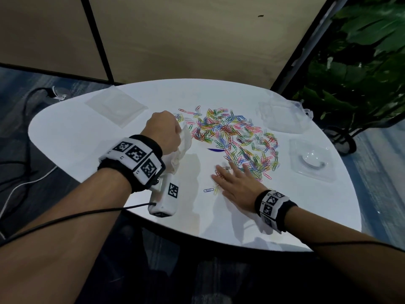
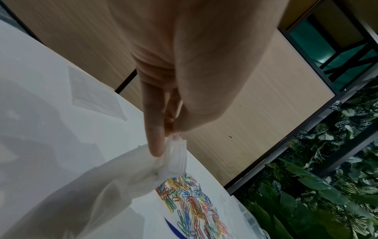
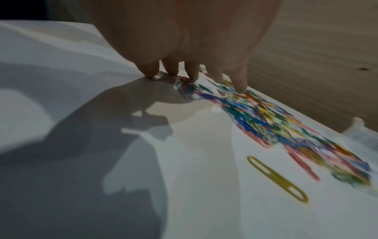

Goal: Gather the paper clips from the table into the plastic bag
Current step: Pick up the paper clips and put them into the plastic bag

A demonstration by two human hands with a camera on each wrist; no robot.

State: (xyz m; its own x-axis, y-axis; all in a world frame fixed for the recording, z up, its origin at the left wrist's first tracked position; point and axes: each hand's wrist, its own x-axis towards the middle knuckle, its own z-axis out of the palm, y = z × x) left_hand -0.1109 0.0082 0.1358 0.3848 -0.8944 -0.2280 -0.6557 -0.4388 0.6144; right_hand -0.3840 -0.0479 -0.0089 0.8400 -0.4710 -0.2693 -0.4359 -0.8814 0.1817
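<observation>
Where the head view looks down on the white surface [image 1: 87, 137], a large scatter of coloured paper clips [image 1: 236, 137] is seen spread across its middle and right. The left hand [image 1: 163, 134] is raised just left of the scatter, and the crumpled plastic bag [image 1: 182, 150] is gripped by its curled fingers and hangs toward the surface. The right hand [image 1: 237, 185] is laid flat at the near edge of the scatter, fingers straight and spread wide, with a few clips under the fingertips and a couple of loose clips just left of it. Clear plastic trays [image 1: 311, 161] are seen at the right and a flat clear sleeve [image 1: 116, 106] at the far left. In the left wrist view, the bag's top edge [image 2: 175, 155] is pinched between thumb and fingers [image 2: 155, 129], with the clip pile [image 2: 194, 207] below on the surface. In the right wrist view, blurred, the straight fingers [image 3: 239, 77] are pressed onto the clips [image 3: 266, 121], and one yellow clip [image 3: 278, 179] lies apart, nearer the camera.
</observation>
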